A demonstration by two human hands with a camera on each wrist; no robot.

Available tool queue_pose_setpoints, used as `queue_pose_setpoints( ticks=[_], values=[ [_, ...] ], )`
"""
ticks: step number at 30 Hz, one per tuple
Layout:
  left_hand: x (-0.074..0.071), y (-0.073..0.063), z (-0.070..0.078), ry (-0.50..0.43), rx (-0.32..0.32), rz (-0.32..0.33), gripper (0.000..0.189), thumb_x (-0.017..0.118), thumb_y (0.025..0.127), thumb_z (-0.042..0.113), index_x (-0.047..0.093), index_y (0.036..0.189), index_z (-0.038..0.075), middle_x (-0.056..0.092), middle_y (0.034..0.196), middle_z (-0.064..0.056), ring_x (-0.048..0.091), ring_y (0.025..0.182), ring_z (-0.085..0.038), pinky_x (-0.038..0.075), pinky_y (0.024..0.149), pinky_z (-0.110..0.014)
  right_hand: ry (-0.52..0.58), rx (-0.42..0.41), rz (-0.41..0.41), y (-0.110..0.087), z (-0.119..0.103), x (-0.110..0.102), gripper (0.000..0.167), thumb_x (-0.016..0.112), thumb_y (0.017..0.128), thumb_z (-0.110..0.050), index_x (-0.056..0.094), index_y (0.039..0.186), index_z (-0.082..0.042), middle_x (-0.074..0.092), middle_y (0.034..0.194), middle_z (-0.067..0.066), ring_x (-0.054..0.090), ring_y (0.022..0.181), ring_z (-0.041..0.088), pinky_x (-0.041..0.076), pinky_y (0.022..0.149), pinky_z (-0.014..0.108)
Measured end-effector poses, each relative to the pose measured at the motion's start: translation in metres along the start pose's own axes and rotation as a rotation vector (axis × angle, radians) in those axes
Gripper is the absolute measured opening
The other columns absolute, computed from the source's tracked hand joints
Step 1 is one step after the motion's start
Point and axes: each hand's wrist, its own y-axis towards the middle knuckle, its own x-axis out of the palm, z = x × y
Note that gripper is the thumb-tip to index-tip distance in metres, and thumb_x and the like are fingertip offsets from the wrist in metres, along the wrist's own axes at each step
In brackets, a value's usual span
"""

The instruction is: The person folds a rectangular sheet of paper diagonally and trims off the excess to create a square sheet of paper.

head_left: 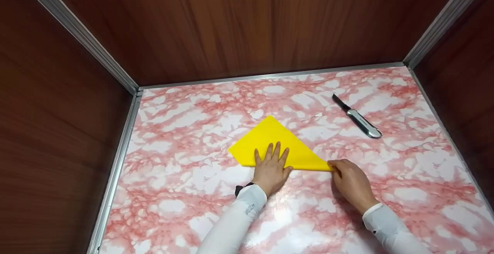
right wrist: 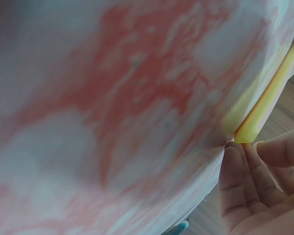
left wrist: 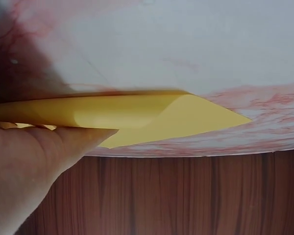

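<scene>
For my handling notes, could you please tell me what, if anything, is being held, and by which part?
The right hand pinches the folded yellow paper by its right corner; the left hand rests on it, fingers spread.

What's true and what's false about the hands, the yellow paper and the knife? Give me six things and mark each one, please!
1. The left hand rests on the paper. True.
2. The left hand is balled into a fist. False: its fingers are spread out.
3. The right hand pinches a corner of the paper. True.
4. The right hand is holding the knife. False: neither hand touches the knife.
5. The knife lies on the table. True.
6. The paper is round. False: it has straight edges and pointed corners.
</scene>
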Motion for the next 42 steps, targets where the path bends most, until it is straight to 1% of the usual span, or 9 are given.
queue_pose_setpoints(
  ticks=[6,13,18,25,32,38,42],
  values=[
    [0.0013,-0.0004,0.0003,-0.001,-0.006,-0.005,0.064,0.024,0.100,0.061,0.021,0.156,0.030,0.015,0.162,-0.004,0.013,0.146,-0.028,0.015,0.106,-0.069,-0.028,-0.006,-0.025,0.0004,-0.0010,0.0009,0.029,0.066,0.090,-0.009,0.068,0.119,-0.008,0.064,0.105,0.006,0.060,0.094,0.026,0.049,0.087,0.050],
    [0.0023,-0.0006,0.0000,-0.011,-0.006,0.001,0.065,0.024,0.100,0.060,0.020,0.156,0.028,0.014,0.161,-0.004,0.013,0.146,-0.029,0.015,0.106,-0.068,-0.029,0.028,-0.062,0.0012,-0.0024,0.0004,0.030,0.065,0.091,-0.010,0.067,0.121,-0.009,0.062,0.107,0.006,0.059,0.095,0.027,0.048,0.089,0.052],
    [0.0037,-0.0011,-0.0002,-0.013,-0.002,0.016,0.065,0.025,0.100,0.060,0.022,0.156,0.027,0.016,0.161,-0.004,0.014,0.146,-0.030,0.016,0.106,-0.068,-0.028,0.025,-0.057,0.0012,-0.0016,0.0003,0.029,0.065,0.092,-0.011,0.067,0.121,-0.009,0.062,0.108,0.006,0.059,0.096,0.027,0.048,0.090,0.052],
    [0.0030,-0.0013,0.0002,-0.029,-0.016,0.013,0.065,0.026,0.100,0.060,0.021,0.156,0.027,0.015,0.161,-0.004,0.013,0.146,-0.030,0.015,0.107,-0.067,-0.012,0.014,-0.053,0.0016,-0.0016,0.0008,0.030,0.065,0.092,-0.011,0.067,0.121,-0.008,0.062,0.108,0.006,0.059,0.096,0.027,0.047,0.090,0.052],
    [0.0022,-0.0013,-0.0001,-0.037,-0.014,0.017,0.067,0.026,0.100,0.060,0.022,0.156,0.024,0.017,0.161,-0.005,0.014,0.146,-0.031,0.015,0.107,-0.067,-0.016,-0.002,-0.041,0.0010,-0.0020,0.0008,0.029,0.066,0.092,-0.012,0.067,0.121,-0.007,0.062,0.106,0.006,0.058,0.093,0.026,0.048,0.089,0.051],
    [0.0026,0.0000,-0.0005,-0.024,-0.020,0.012,0.064,0.020,0.101,0.058,0.022,0.156,0.026,0.017,0.161,-0.003,0.015,0.146,-0.029,0.014,0.108,-0.066,-0.012,-0.006,-0.043,0.0013,-0.0014,0.0011,0.029,0.066,0.092,-0.013,0.067,0.121,-0.008,0.062,0.106,0.006,0.059,0.094,0.027,0.048,0.089,0.052],
    [0.0013,-0.0002,-0.0002,-0.023,-0.033,0.004,0.060,0.020,0.102,0.055,0.023,0.156,0.027,0.018,0.161,-0.001,0.015,0.146,-0.028,0.014,0.108,-0.066,-0.015,0.004,-0.045,0.0015,-0.0017,0.0019,0.029,0.065,0.092,-0.013,0.067,0.121,-0.008,0.062,0.107,0.006,0.058,0.094,0.026,0.048,0.089,0.052]
  ],
)
